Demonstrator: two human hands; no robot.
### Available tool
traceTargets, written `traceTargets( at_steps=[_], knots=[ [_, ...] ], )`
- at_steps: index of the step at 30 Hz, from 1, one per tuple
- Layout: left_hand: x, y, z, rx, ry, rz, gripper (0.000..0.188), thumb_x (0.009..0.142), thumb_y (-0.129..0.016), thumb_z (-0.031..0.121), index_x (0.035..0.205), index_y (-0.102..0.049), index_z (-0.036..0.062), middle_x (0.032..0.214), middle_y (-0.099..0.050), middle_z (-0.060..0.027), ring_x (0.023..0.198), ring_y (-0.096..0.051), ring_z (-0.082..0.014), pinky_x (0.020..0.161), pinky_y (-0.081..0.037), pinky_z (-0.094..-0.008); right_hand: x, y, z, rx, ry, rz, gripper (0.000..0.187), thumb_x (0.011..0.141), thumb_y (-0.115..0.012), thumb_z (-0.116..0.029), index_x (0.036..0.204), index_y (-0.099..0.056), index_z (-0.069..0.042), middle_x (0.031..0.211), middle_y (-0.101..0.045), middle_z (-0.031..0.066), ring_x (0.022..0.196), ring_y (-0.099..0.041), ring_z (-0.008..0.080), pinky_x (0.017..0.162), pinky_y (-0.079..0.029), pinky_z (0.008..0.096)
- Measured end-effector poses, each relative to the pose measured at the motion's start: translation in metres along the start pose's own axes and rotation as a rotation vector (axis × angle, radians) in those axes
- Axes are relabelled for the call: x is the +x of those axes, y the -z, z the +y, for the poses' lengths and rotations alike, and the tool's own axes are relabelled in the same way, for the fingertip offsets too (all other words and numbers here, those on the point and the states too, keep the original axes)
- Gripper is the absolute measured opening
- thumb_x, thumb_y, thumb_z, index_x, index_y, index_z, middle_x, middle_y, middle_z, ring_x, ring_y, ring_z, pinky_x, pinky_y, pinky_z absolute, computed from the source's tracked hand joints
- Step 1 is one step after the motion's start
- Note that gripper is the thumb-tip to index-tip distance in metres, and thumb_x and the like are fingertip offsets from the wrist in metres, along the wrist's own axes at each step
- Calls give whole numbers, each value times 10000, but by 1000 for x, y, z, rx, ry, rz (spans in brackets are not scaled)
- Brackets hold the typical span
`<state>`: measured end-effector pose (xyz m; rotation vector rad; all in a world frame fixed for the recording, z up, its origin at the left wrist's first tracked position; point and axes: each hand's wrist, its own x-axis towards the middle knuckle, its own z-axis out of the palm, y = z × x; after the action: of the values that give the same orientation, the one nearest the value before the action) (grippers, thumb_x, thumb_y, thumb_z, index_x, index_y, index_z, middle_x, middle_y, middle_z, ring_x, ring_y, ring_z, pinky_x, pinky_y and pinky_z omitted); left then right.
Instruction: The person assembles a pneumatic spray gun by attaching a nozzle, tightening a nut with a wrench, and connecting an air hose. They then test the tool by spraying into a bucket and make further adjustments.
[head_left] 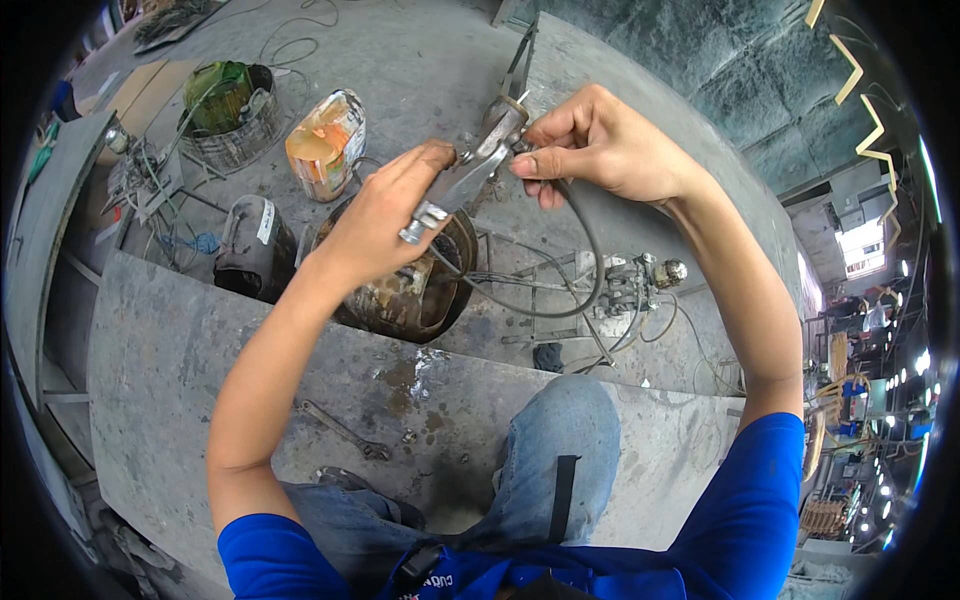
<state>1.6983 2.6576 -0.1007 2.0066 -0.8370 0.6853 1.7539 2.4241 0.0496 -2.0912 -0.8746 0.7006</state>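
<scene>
Mid-step, by the look of it – fitting dark rubber cable (pixel 590 260) into grey metal clamp tool (pixel 468 175). Left hand (pixel 385 215) wrapped around tool's handle; right hand (pixel 600 145) pinching cable end at tool's head. Both held in the air above rusty round drum (pixel 410 295) on concrete floor (pixel 400 60). Next probably needs steady alignment. Steel wrench (pixel 345 430) lying on grey slab (pixel 160 350), near its front edge.
</scene>
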Motion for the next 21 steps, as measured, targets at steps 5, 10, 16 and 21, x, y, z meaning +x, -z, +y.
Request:
traceTargets(
  at_steps=[5,10,16,21],
  knots=[
    [-2,0,-11,-51,-53,-12,384,910,-667,-54,1283,-576,-77,1175,-699,-192,1095,-697,-301,925,-536,-398,1,-2,20,398,-42,-202,381,1056,-616,-286,1060,-699,86,945,-746,184,787,-745,236,700,-623,332],
    [1,5,-2,-102,-42,43,444,900,-682,-59,1333,-585,-50,1175,-729,-173,1112,-697,-286,966,-511,-390,-2,-5,25,804,-16,-459,604,1128,-393,-396,1213,-587,169,1141,-665,344,860,-733,349,718,-642,448],
    [6,18,1,-100,-44,2,440,866,-742,9,1263,-590,-107,1265,-659,-268,1206,-648,-405,1024,-522,-433,-2,-14,30,860,84,-442,605,1124,-385,-436,1136,-614,123,1062,-670,279,818,-720,330,660,-617,422],
    [3,16,-3,-37,-69,50,431,888,-695,-47,1308,-602,-44,1192,-729,-155,1113,-693,-300,1005,-477,-396,1,-21,32,753,147,-286,412,1089,-537,-351,1011,-660,34,894,-682,141,754,-695,212,645,-558,321]
  ],
)
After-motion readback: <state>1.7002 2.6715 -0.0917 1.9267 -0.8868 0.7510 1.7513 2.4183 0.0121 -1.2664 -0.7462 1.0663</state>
